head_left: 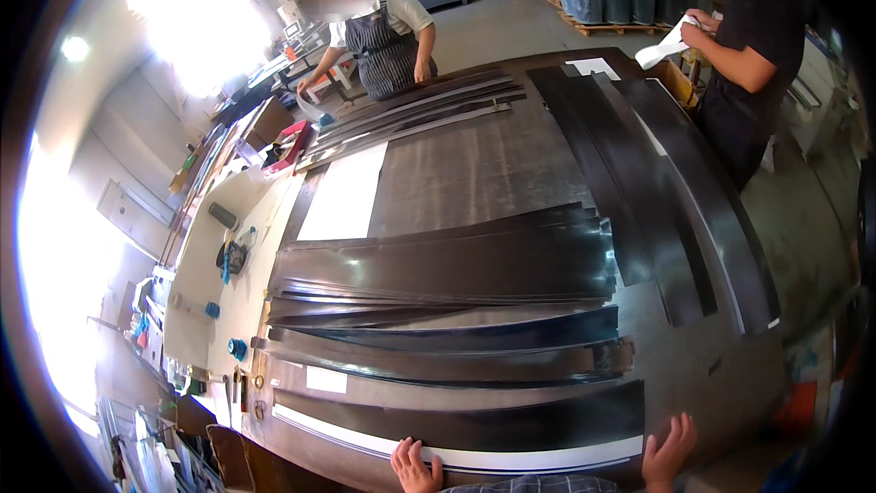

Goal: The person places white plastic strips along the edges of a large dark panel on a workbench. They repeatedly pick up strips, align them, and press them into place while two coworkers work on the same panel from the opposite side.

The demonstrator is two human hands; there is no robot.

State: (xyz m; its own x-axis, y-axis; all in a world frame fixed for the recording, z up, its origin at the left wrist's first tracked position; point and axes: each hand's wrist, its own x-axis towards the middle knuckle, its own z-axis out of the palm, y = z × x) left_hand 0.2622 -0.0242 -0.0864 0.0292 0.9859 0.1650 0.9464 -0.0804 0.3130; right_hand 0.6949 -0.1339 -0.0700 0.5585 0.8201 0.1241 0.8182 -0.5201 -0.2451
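Sheet, dark and long, at the table's near edge

My left hand touches the white strip along the sheet's near side, fingers bent; whether they grip, I cannot tell. My right hand, thumb and fingers apart, is just past the sheet's right end.

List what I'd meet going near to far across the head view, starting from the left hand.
Left hand, nearest dark strip, small white sheet, strip pile, large white sheet, striped apron.
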